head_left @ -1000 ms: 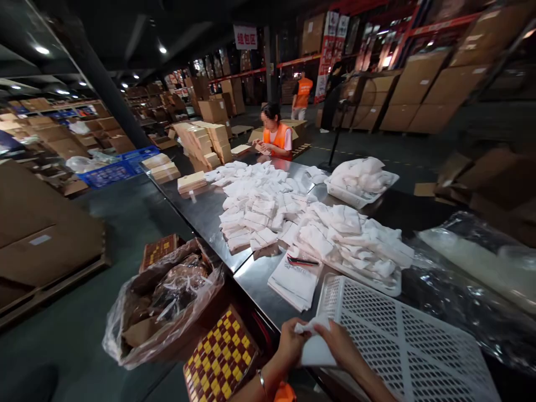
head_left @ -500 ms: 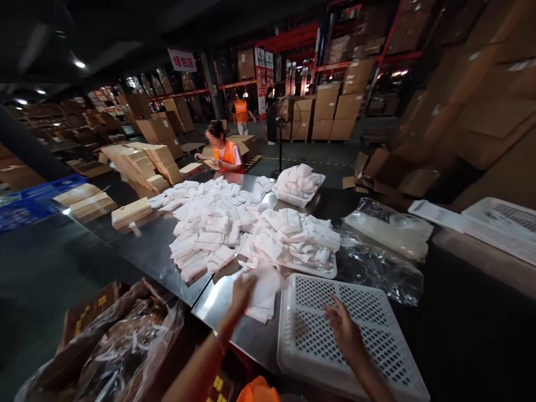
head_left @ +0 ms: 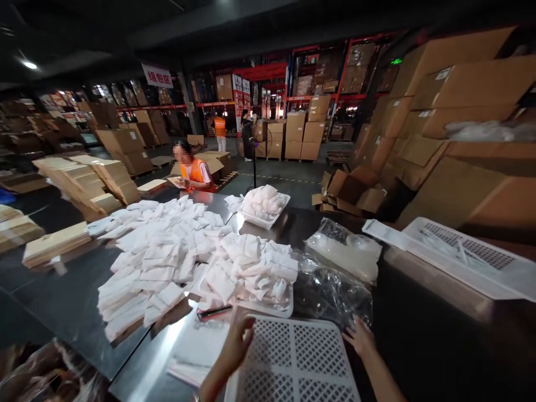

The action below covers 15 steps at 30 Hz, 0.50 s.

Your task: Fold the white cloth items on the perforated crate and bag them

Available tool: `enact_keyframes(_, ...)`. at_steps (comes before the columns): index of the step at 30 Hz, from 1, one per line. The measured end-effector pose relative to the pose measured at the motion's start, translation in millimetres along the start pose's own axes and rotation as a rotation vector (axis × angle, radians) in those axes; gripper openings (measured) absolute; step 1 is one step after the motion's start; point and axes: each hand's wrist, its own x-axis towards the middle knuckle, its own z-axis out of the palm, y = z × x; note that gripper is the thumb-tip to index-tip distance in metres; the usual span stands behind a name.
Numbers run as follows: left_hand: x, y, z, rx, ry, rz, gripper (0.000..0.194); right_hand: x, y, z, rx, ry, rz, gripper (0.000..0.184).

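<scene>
L hand (head_left: 243,340): fingers curled inward, thumb side up, over near-L corner area of white lattice basket (head_left: 293,357); can't tell if gripping rim or just hovering. R hand (head_left: 360,338): fingers spread wide, just off basket's R edge, right by crumpled clear film (head_left: 330,290); contact w/ film or rim unclear, no obj. visible in grasp.

Changed: approx. 1 s ago, white piece pinched betw. both hands; now out of R hand, none seen in L. Can't pick out where among the white goods. Also hands farther apart, view swung R. Meaning for the work: R free, prev. piece let go, basket now nearest to both.

Basket flat on dark table (head_left: 402,340), near edge cut off by frame. Just L of it, stack of white sheets (head_left: 196,340) w/ black-and-red tool (head_left: 213,312) on top. Beyond: heaped white packets (head_left: 247,268) in tray (head_left: 288,307), bigger loose pile (head_left: 154,251) to L.

Farther out: 2nd filled tray (head_left: 259,221), pale stacks (head_left: 58,240) far L, co-worker in orange vest (head_left: 192,170) at table's far end, cartons (head_left: 481,84) on R.
</scene>
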Motion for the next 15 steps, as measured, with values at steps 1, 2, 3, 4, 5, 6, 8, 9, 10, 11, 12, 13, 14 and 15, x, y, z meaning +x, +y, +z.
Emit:
enact_keyframes(1, -5.9, -5.2, 18.1, 0.099, -0.049, 0.047, 0.026, 9.8, 1.1, -5.6, 0.071, -0.023, 0.020, 0.056)
enact_keyframes(2, -11.1, -10.3, 32.6, 0.197, -0.085, 0.092, 0.028, 19.9, 3.1, -15.1, 0.163, -0.028, 0.042, 0.054)
enact_keyframes(3, -15.5, -15.6, 43.9, 0.291, -0.114, 0.141, 0.030, 29.9, 6.3, -28.6, 0.269, -0.020, 0.067, 0.052)
enact_keyframes(4, -19.0, -21.2, 52.3, 0.378, -0.138, 0.204, 0.032, 39.3, 10.9, -45.7, 0.372, 0.001, 0.094, 0.052)
enact_keyframes(5, -21.6, -27.4, 58.5, 0.460, -0.150, 0.284, 0.034, 47.6, 16.8, -65.4, 0.433, 0.059, 0.121, 0.053)
enact_keyframes(6, -23.3, -34.0, 63.0, 0.541, -0.148, 0.379, 0.036, 54.1, 23.6, -86.4, 0.440, 0.152, 0.148, 0.056)
enact_keyframes(8, -25.1, -47.8, 69.2, 0.716, -0.103, 0.581, 0.039, 60.5, 37.7, -126.1, 0.282, 0.399, 0.191, 0.068)
enact_keyframes(9, -25.8, -54.3, 71.8, 0.806, -0.068, 0.671, 0.041, 60.1, 43.6, -141.1, 0.145, 0.543, 0.180, 0.074)
enact_keyframes(10, -26.7, -60.2, 74.4, 0.892, -0.031, 0.748, 0.046, 57.5, 47.8, -150.7, 0.000, 0.664, 0.130, 0.078)
enact_keyframes(11, -28.0, -65.1, 77.0, 0.973, 0.004, 0.803, 0.051, 53.1, 50.1, -153.9, -0.138, 0.733, 0.038, 0.078)
enact_keyframes(12, -29.8, -68.7, 79.6, 1.044, 0.034, 0.842, 0.056, 47.3, 50.4, -150.0, -0.260, 0.733, -0.093, 0.074)
enact_keyframes(13, -32.1, -71.0, 81.8, 1.104, 0.056, 0.866, 0.061, 40.5, 49.2, -139.5, -0.377, 0.667, -0.250, 0.067)
enact_keyframes(14, -34.6, -71.9, 83.7, 1.152, 0.066, 0.877, 0.064, 33.2, 47.1, -123.4, -0.466, 0.540, -0.391, 0.061)
enact_keyframes(15, -37.2, -71.5, 85.1, 1.191, 0.069, 0.874, 0.066, 25.9, 44.9, -103.3, -0.518, 0.366, -0.485, 0.055)
